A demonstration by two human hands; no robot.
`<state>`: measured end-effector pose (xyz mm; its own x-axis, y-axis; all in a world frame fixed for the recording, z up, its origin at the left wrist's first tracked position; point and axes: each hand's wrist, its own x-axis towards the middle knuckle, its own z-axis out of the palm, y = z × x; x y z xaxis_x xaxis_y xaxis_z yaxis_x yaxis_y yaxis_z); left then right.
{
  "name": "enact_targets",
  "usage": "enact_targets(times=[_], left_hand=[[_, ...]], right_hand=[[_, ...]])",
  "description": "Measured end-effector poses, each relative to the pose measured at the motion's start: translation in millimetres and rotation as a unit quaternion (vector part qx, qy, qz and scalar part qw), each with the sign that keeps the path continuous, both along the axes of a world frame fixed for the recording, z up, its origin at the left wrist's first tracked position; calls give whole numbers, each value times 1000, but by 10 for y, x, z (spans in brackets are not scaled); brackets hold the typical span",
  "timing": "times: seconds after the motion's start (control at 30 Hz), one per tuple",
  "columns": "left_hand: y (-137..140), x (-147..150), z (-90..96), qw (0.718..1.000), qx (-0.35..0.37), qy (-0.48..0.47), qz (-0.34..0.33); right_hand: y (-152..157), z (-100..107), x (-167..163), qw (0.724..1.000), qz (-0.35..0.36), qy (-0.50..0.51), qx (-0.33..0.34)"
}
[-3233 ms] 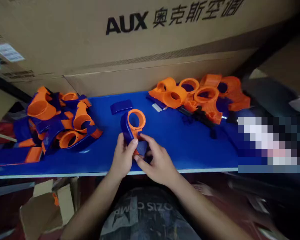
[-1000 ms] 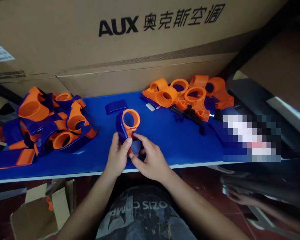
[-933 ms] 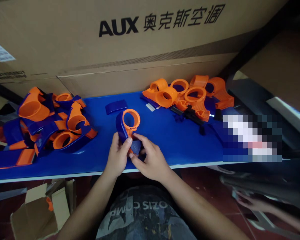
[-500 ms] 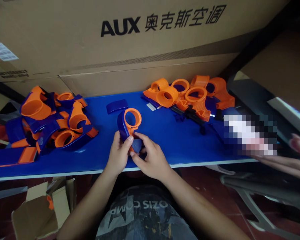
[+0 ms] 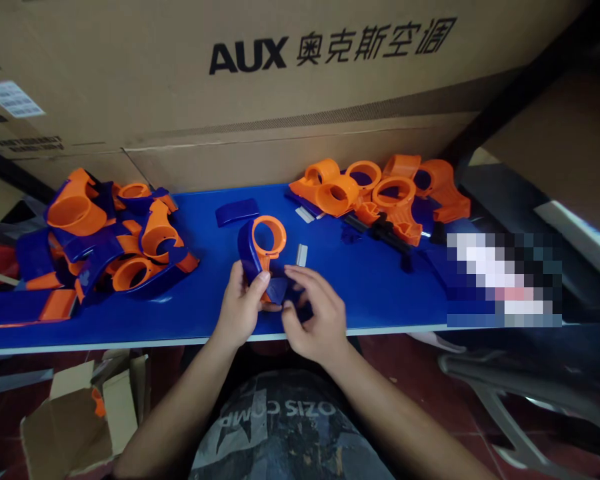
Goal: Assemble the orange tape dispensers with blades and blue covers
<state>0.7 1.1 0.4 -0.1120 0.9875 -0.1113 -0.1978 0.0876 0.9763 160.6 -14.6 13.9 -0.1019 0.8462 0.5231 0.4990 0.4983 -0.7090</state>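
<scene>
My left hand [image 5: 243, 303] is closed around the lower part of an orange and blue tape dispenser [image 5: 269, 235], its round orange ring tilted up toward me. My right hand [image 5: 317, 310] hovers just right of the dispenser's blue lower end, fingers bent and thumb apart from them, with nothing visible between. Whether a fingertip touches the dispenser is hard to tell. A small pale grey strip [image 5: 302, 255] lies on the blue table just beyond my right fingers. Farther back is a loose curved blue plastic piece [image 5: 237, 212].
Blue and orange tape dispensers [image 5: 150, 233] are heaped at the left. Orange ring parts [image 5: 394, 190] lie at the back right beside a black tool [image 5: 380, 230]. A large cardboard box [image 5: 180, 100] walls the back; an open carton [image 5: 67, 427] stands on the floor.
My right hand has drawn away from the dispenser to the right, its fingers parting. The pale grey strip now shows on the table. Another person's hand at the right has left view.
</scene>
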Motion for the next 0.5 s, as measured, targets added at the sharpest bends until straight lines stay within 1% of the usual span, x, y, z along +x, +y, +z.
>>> enact_targets(times=[0.03,0.1,0.17,0.23,0.3,0.37,0.43,0.5], left_hand=[[-5,0,17,1000,-17,-14,-12],[-9,-2,40,998,-44,-26,-30],[-9,-5,50,998,-48,-18,-29],[-7,-5,49,998,-46,-10,-29],[-8,-2,44,999,-42,-7,-26],[-14,1,40,999,-37,-7,-22],[-23,4,36,999,-34,-7,-17],[-29,5,31,999,-34,-5,-13]], right_hand=[[18,9,64,999,-45,-16,23],[107,33,207,993,-96,-69,28],[256,58,327,984,-116,-132,0],[428,77,384,970,-139,-194,-37],[586,87,372,951,-149,-258,-82],[701,92,316,936,-144,-297,-120],[765,96,246,927,-135,-319,-143],[787,99,189,921,-134,-332,-151]])
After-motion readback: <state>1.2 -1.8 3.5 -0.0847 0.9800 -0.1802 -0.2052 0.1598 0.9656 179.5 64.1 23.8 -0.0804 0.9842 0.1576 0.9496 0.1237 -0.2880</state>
